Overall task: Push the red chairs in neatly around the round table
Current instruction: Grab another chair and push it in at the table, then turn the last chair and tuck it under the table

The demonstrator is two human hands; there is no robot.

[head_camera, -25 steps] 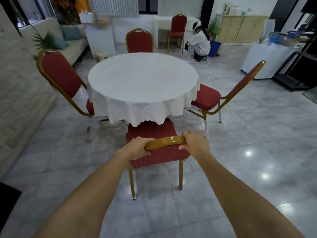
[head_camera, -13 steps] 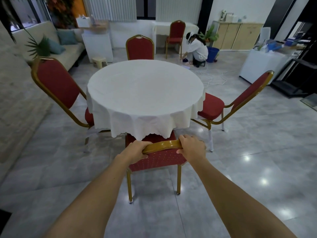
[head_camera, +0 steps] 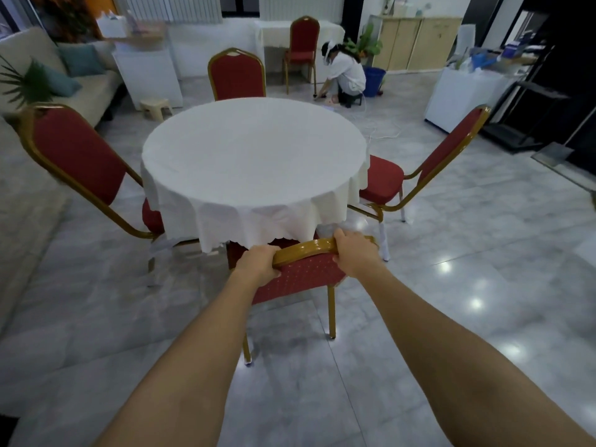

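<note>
A round table (head_camera: 254, 156) under a white cloth stands mid-room. The near red chair (head_camera: 306, 275) with a gold frame faces it, its seat hidden under the cloth's hem. My left hand (head_camera: 259, 264) and my right hand (head_camera: 353, 253) both grip the top rail of its backrest. A left red chair (head_camera: 77, 159) sits angled at the table's left side, seat partly under the cloth. A right red chair (head_camera: 419, 175) stands pulled out at the right. The far red chair (head_camera: 237, 75) stands behind the table.
A person (head_camera: 345, 77) crouches on the floor beyond the table beside a blue bucket (head_camera: 374, 80). Another red chair (head_camera: 301, 46) stands at a back desk. A sofa (head_camera: 64, 85) and small stool (head_camera: 156, 108) are at left, a white cabinet (head_camera: 458, 95) at right.
The near chair has slid forward under the table, its seat now covered by the cloth. Both hands kept their grip on the backrest, and I have moved closer to the table.
</note>
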